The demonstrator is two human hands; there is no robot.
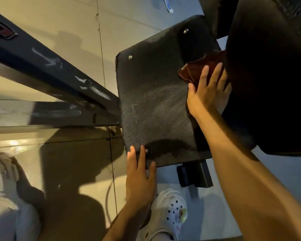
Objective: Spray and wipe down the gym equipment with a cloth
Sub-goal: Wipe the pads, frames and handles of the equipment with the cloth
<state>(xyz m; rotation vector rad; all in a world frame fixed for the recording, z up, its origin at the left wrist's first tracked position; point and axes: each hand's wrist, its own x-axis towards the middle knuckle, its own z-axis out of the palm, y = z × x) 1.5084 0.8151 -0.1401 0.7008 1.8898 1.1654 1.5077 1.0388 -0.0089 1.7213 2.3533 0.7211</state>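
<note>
At frame centre, the black textured square seat pad [156, 105] shows bolts. My right hand [205, 91], fingers flat, presses the dark red folded cloth [196, 70] against its upper-right edge. My left hand [139, 176], fingers straight, rests on its lower-left corner.

Dark pad [268, 75] crowding board [155, 105] right, frame bar [59, 72] left

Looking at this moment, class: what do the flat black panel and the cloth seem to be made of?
Black panel: probably board covered in pebbled vinyl or textured coating; grainy matte surface, metal studs at corners. Cloth: soft woven or terry fabric, dark red-brown; it folds and bunches under the right hand.
</note>
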